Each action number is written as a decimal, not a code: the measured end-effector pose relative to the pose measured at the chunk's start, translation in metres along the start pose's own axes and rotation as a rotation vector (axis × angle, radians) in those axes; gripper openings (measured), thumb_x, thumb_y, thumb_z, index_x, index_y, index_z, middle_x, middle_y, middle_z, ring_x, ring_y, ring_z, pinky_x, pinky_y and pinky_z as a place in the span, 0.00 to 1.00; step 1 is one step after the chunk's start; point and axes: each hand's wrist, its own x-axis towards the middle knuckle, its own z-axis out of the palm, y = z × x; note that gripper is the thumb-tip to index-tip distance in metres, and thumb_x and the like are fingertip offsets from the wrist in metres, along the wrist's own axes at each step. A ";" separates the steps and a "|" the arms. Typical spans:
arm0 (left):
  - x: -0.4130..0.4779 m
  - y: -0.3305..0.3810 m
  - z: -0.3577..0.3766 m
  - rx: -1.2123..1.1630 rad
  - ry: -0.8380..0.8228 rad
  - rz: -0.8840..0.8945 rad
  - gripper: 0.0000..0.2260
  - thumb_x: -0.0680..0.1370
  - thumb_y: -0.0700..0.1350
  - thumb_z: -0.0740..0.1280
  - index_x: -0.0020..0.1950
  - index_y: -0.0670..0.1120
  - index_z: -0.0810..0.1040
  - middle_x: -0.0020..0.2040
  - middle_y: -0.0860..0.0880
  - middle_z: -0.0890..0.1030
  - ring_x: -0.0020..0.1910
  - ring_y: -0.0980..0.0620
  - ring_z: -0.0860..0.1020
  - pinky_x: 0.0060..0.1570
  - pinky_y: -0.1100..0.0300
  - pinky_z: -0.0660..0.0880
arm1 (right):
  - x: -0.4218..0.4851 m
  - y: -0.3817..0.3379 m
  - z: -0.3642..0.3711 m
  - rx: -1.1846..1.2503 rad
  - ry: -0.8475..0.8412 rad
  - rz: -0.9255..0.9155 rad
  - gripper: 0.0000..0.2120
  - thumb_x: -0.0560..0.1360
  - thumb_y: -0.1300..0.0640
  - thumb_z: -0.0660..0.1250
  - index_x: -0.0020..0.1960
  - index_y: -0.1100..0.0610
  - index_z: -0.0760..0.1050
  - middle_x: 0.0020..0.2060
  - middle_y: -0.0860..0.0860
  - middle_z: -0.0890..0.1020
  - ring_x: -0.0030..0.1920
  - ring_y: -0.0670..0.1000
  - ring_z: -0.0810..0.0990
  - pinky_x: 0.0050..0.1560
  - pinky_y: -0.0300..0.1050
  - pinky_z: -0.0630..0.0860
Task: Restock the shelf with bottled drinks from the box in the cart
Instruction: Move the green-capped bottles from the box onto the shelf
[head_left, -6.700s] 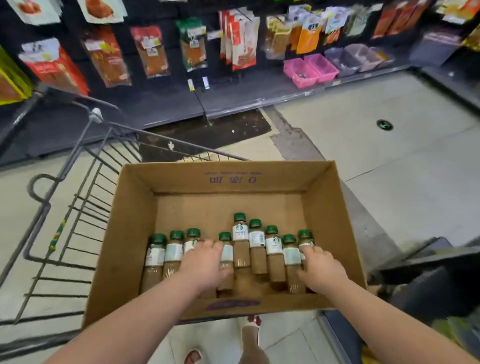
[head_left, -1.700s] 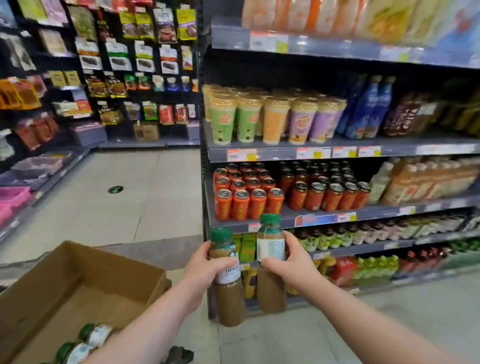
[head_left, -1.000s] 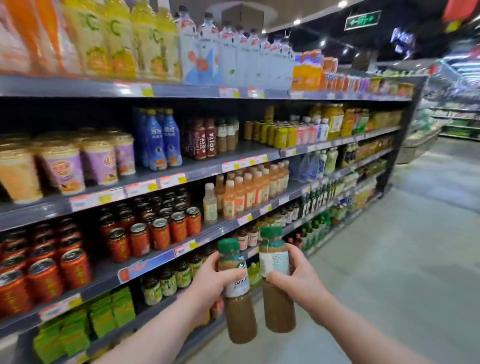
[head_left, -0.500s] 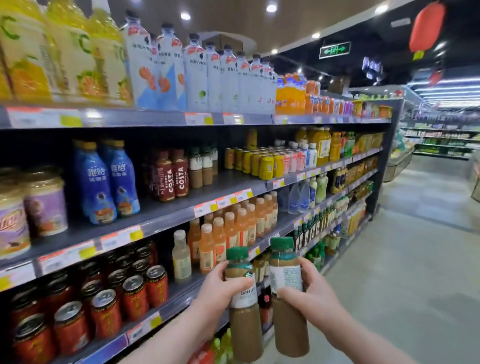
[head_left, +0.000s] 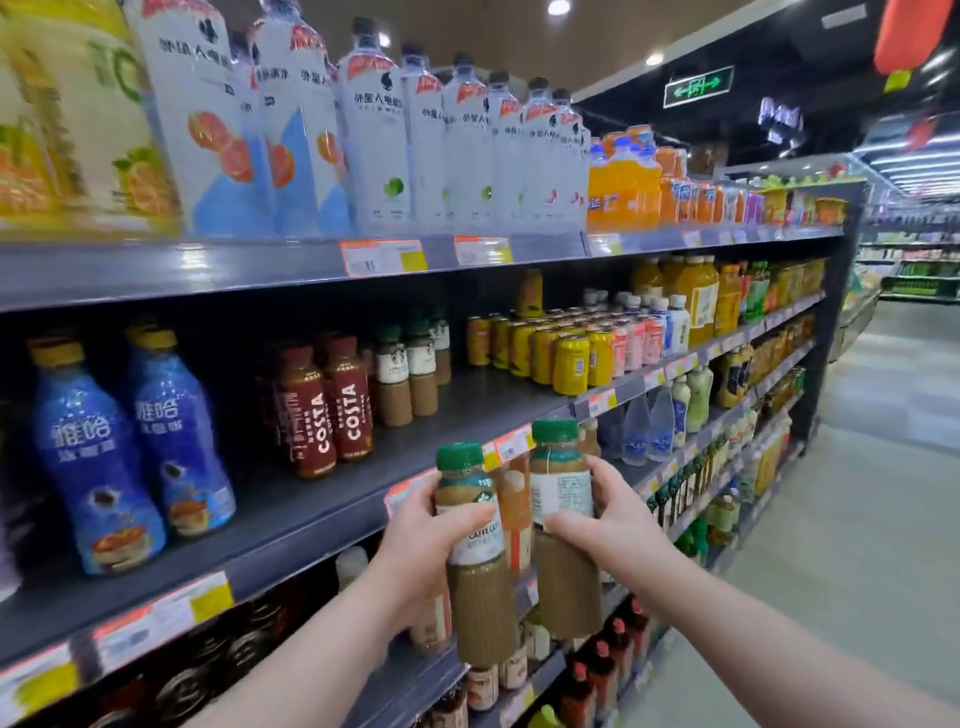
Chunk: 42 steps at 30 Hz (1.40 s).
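2 green-capped brown coffee bottles are held upright: left bottle (head_left: 475, 551) gripped by the left hand (head_left: 423, 540), right bottle (head_left: 563, 525) by the right hand (head_left: 605, 525), fingers wrapped at the label. Likely rigid, fairly heavy, smooth; mid-body grip is judged secure.

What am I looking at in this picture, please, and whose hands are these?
There is no machine here. A person wears one wide-angle camera on the head, so the single picture looks forward and down past their own arms. The left hand grips a green-capped plastic bottle of brown coffee drink. The right hand grips a second green-capped bottle. Both are upright in front of a grey metal store shelf. On that shelf stand similar small green-capped bottles, dark red Costa bottles and tall blue bottles.
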 end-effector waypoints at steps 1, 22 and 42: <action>0.009 0.002 -0.002 -0.002 0.022 0.007 0.18 0.70 0.36 0.73 0.59 0.43 0.76 0.51 0.42 0.84 0.51 0.43 0.82 0.54 0.47 0.78 | 0.016 -0.001 0.000 0.012 -0.017 -0.015 0.28 0.69 0.58 0.72 0.65 0.47 0.66 0.54 0.45 0.79 0.53 0.46 0.79 0.50 0.43 0.77; 0.177 0.057 0.038 0.115 0.672 0.268 0.13 0.72 0.34 0.70 0.49 0.50 0.76 0.48 0.48 0.83 0.46 0.51 0.81 0.44 0.60 0.75 | 0.318 -0.018 -0.029 0.034 -0.421 -0.337 0.33 0.70 0.61 0.72 0.70 0.51 0.61 0.58 0.49 0.76 0.54 0.48 0.77 0.52 0.42 0.76; 0.247 0.038 -0.010 0.231 0.652 0.206 0.23 0.62 0.41 0.75 0.56 0.50 0.76 0.50 0.48 0.84 0.48 0.53 0.82 0.45 0.63 0.76 | 0.428 0.010 0.031 0.068 -0.781 -0.168 0.32 0.71 0.71 0.65 0.71 0.52 0.62 0.56 0.48 0.79 0.58 0.48 0.77 0.60 0.43 0.72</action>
